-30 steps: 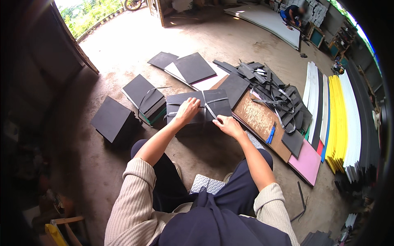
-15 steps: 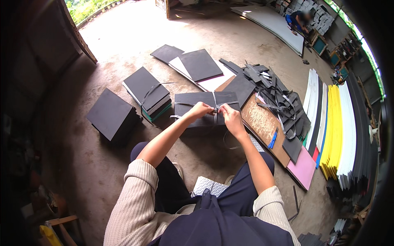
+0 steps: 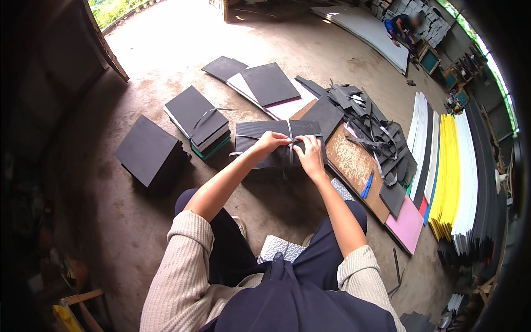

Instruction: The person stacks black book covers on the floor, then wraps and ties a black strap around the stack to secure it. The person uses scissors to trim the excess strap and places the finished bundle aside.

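Observation:
A bundle of black foam sheets [image 3: 257,160] lies on the floor in front of my knees, bound both ways by a thin grey strap [image 3: 290,127]. At the strap's crossing, on top of the bundle, my left hand [image 3: 270,143] pinches the strap from the left side. From the right, my right hand [image 3: 310,156] is closed at the same crossing, its fingertips on the strap. The knot is partly covered by my fingers. Left of it stands a second sheet stack [image 3: 194,113] with a strap around it, and further left an unstrapped black stack [image 3: 145,149].
Right of the bundle lie a brown board [image 3: 354,157], a blue cutter [image 3: 366,186], a heap of black offcut strips [image 3: 381,130] and a pink sheet [image 3: 406,224]. Long yellow strips [image 3: 449,171] lie along the right side. A person [image 3: 402,27] crouches far right.
My right hand has rotated slightly, its fingers now further over the crossing. The loose strap end that hung below my right hand no longer shows there. My left hand has barely moved.

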The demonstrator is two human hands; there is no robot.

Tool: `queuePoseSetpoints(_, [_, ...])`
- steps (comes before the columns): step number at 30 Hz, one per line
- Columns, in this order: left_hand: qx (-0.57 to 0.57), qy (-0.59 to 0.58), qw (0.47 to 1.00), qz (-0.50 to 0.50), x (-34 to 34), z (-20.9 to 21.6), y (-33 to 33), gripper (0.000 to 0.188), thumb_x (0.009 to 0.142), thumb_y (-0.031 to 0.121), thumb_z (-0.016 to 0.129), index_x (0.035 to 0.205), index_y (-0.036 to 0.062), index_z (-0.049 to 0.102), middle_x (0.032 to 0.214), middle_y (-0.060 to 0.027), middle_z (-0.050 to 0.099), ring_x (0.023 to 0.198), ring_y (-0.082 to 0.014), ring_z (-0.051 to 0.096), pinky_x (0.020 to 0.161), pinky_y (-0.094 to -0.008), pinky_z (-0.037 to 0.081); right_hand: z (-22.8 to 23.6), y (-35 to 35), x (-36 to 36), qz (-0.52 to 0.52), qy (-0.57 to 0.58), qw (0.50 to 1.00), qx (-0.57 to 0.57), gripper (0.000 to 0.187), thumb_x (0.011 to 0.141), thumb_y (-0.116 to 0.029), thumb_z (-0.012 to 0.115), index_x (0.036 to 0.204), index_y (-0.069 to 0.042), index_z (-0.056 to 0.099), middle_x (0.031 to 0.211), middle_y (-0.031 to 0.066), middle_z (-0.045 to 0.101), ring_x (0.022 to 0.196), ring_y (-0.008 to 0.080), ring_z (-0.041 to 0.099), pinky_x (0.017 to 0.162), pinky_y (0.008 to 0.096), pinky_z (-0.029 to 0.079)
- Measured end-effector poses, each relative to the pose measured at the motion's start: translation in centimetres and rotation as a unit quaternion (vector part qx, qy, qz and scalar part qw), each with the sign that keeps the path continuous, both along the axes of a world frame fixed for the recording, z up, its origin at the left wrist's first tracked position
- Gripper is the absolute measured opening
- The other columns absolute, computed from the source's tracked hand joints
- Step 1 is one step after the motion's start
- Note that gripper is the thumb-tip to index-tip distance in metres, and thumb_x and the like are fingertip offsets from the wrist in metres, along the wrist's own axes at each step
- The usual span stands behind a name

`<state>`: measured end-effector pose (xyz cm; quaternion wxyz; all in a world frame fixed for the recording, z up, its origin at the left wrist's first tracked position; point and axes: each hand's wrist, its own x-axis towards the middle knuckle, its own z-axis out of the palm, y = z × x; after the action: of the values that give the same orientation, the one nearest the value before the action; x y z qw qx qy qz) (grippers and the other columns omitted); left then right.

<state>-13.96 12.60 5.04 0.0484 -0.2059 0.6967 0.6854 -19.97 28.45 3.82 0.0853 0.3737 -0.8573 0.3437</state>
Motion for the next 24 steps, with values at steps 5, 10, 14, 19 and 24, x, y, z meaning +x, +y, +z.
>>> queuePoseSetpoints(5, [-0.135, 0.103, 0.986, 0.007, -1.0, -1.4, -1.4, 0.021, 0.075, 0.021, 0.067, 0.085, 0.0034, 0.068, 0.073, -0.0081, 0.066, 0.070, -0.0135, 0.062, 0.067, -0.0277, 0.048, -0.5, -1.9, -1.2, 0.013, -0.031, 0.999, 0.009, 0.013, 0.075, -0.014, 0.062, 0.087, -0.008, 0.060, 0.091, 0.0085, 0.058, 0.093, 0.0267, 0.051, 0.084, 0.0386, 0.039])
queuePoseSetpoints(10, [-0.347, 0.140, 0.927, -0.018, -1.8, -0.8, -1.6, 0.021, 0.075, 0.020, 0.064, 0.090, 0.0058, 0.067, 0.073, -0.0138, 0.065, 0.066, -0.0196, 0.064, 0.062, -0.0298, 0.049, -1.1, -2.3, -1.5, 0.025, -0.091, 0.994, -0.052, 0.011, 0.079, -0.016, 0.059, 0.082, -0.006, 0.059, 0.078, 0.0087, 0.061, 0.084, 0.0249, 0.053, 0.072, 0.0364, 0.043])
queuePoseSetpoints(14, [-0.311, 0.158, 0.937, 0.013, -2.3, -0.9, -0.5, 0.018, 0.077, 0.015, 0.063, 0.090, 0.0028, 0.066, 0.072, -0.0135, 0.065, 0.066, -0.0173, 0.065, 0.061, -0.0273, 0.050, -1.4, -2.0, -2.3, -0.007, -0.249, 0.966, -0.062, 0.013, 0.082, -0.016, 0.056, 0.087, -0.005, 0.061, 0.076, 0.0090, 0.063, 0.080, 0.0210, 0.058, 0.070, 0.0326, 0.045])
queuePoseSetpoints(19, [-0.103, 0.161, 0.976, 0.101, -2.9, -1.9, 0.7, 0.019, 0.082, 0.013, 0.060, 0.095, -0.0005, 0.065, 0.083, -0.0093, 0.067, 0.073, -0.0130, 0.063, 0.066, -0.0265, 0.050, -2.0, -1.6, -2.9, -0.034, -0.384, 0.915, -0.122, 0.017, 0.084, -0.013, 0.054, 0.093, 0.000, 0.062, 0.081, 0.0057, 0.064, 0.078, 0.0127, 0.059, 0.069, 0.0244, 0.044])
queuePoseSetpoints(24, [0.081, 0.113, 0.985, 0.105, -3.1, -2.6, 0.7, 0.024, 0.085, 0.018, 0.059, 0.103, 0.0025, 0.063, 0.093, -0.0041, 0.064, 0.083, -0.0084, 0.058, 0.073, -0.0217, 0.046, -2.5, -2.4, -3.6, -0.034, -0.354, 0.931, -0.077, 0.020, 0.081, -0.012, 0.058, 0.095, -0.001, 0.065, 0.082, 0.0053, 0.065, 0.078, 0.0111, 0.059, 0.069, 0.0240, 0.044])
